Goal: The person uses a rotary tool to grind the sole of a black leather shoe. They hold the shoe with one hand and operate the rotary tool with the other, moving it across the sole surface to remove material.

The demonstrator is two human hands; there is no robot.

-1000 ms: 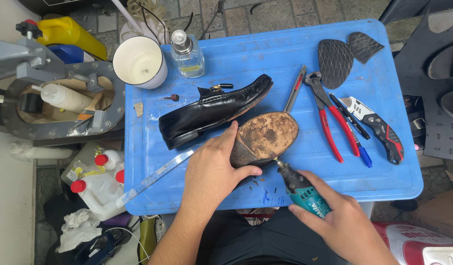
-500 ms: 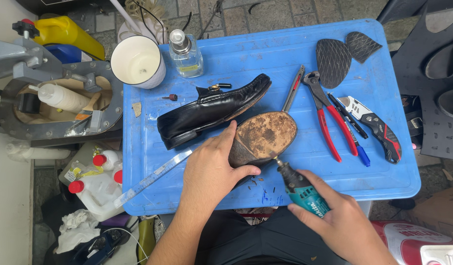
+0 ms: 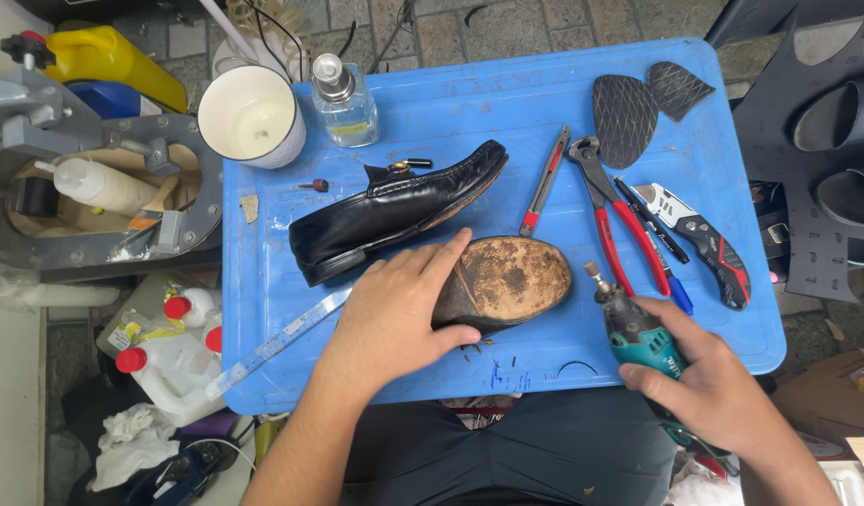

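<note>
Upturned, its worn brown leather sole (image 3: 507, 279) facing the camera, one black shoe lies near the front edge of the blue plastic counter (image 3: 432, 122). The left hand (image 3: 394, 314) presses flat over its heel end, fingers spread along the near side of the sole, pinning it down rather than gripping around it. The right hand (image 3: 708, 384) is clenched around a teal and black handheld rotary tool (image 3: 633, 328), whose small bit points up and away, just to the right of the sole's toe and not touching it.

Behind the sole lies the matching black leather loafer (image 3: 394, 211), resting on its side. Right of the sole sit red-handled pincers (image 3: 614, 211), a blue pen (image 3: 671, 276) and a folding utility knife with black and red grip (image 3: 699, 234). Further back on that side are two black textured rubber sole pieces (image 3: 638, 108). Behind the loafer stand a white cup (image 3: 252, 117) and a small clear glass bottle (image 3: 343, 103).

By my reading, the step in hand is abrading the sole, with the tool lifted clear between passes. A further pass would call for keeping the shoe pinned and bringing the bit down lightly onto the leather, well away from the left fingertips.
</note>
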